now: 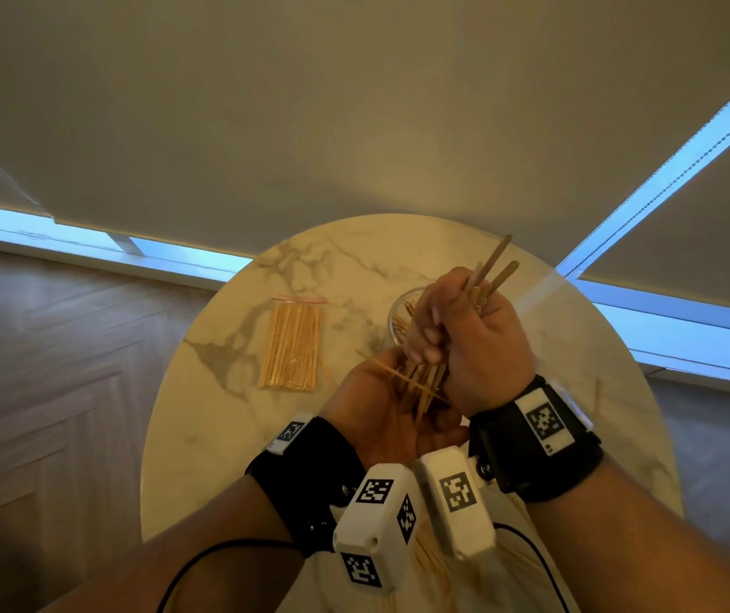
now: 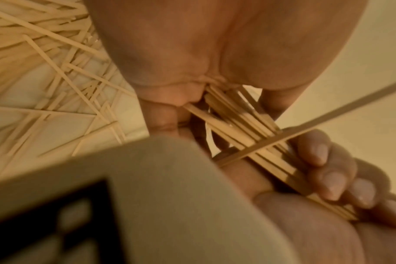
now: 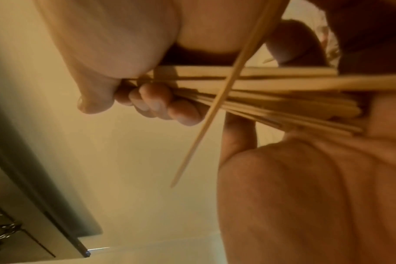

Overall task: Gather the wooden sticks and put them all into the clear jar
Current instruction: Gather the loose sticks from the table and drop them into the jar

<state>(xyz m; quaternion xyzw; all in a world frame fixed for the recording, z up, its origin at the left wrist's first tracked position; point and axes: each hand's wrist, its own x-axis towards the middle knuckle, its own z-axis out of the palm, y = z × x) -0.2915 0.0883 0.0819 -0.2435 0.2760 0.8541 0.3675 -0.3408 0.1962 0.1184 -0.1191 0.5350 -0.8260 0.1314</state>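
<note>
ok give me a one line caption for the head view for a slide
Right hand grips a bundle of sticks above the left palm, jar just behind.

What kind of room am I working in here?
Probably a home living or dining area: a round marble-look table, herringbone wood floor, and pale roller blinds drawn over low windows.

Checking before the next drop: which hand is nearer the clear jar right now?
Right. The right hand, gripping a bundle of sticks, partly overlaps the clear jar in the head view. The left hand sits nearer the person, cupped under the bundle's lower ends.
</note>
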